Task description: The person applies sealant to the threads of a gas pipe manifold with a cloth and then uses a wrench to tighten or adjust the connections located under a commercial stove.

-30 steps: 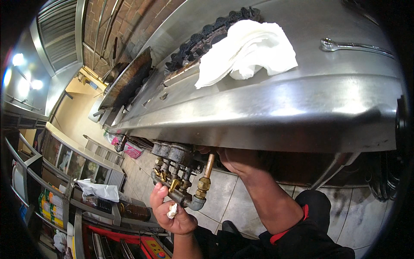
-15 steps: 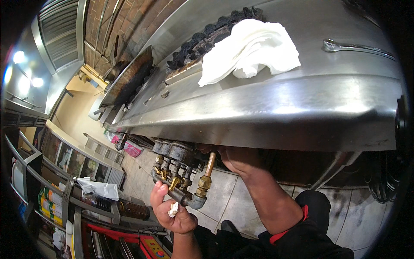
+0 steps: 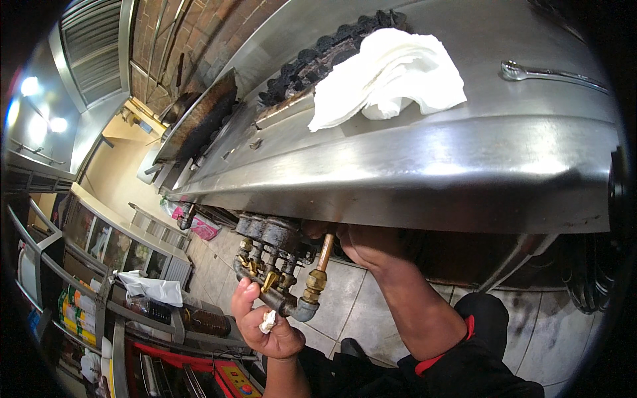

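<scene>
Under the front lip of the stainless counter (image 3: 424,179) hangs a grimy gas manifold pipe (image 3: 275,298), with dark valve bodies and brass fittings above it and a grey elbow at its near end. The left hand (image 3: 265,328) is curled around the pipe from below, just short of that elbow, with a scrap of white paper pinched in its fingers. The right hand (image 3: 371,242) reaches up behind the manifold, beside the upright copper tube (image 3: 323,255); its fingers are lost in the shadow under the counter, so I cannot tell whether they grip anything. The manifold looks fully assembled, every fitting joined, so the work on it seems to be at an early or checking stage. Above the manifold, on the counter top, lie a white cloth (image 3: 388,76) and, farther right, a wrench (image 3: 551,74), neither in use.
</scene>
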A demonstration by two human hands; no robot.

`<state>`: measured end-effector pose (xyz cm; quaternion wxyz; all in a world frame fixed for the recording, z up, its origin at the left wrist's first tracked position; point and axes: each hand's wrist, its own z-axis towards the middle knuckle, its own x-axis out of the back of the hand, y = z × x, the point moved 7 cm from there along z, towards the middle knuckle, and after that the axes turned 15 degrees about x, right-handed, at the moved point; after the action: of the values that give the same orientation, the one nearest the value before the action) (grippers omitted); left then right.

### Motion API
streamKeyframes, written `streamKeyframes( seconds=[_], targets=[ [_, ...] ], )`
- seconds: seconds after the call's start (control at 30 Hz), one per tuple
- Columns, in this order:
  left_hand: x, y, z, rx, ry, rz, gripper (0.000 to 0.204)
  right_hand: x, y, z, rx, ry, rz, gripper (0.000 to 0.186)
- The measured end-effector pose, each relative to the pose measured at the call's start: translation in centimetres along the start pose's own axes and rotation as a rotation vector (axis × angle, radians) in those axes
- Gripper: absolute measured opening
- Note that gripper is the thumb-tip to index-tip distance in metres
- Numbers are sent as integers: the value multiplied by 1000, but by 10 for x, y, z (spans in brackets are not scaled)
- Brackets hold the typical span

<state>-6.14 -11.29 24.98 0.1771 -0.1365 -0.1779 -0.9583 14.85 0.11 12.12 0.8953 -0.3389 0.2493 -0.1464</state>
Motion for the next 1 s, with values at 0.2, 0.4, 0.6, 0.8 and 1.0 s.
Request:
streamKeyframes(
  seconds=[0.2,0.4,0.6,0.8,1.0],
  targets=[
    [1,0,0,1,11,-8,20,-16,-39,5,-165,-68,571,18],
    [3,1,1,3,19,-14,19,-30,-100,1,-179,-389,720,22],
    [5,-5,0,34,25,-19,11,-22,-64,-17,-446,-525,381,43],
    [9,-7,6,-17,-41,-17,13,-6,-47,-19,-532,-88,525,23],
    [12,-6,8,-1,-70,-27,12,7,-31,-20,-520,44,492,12]
  ],
)
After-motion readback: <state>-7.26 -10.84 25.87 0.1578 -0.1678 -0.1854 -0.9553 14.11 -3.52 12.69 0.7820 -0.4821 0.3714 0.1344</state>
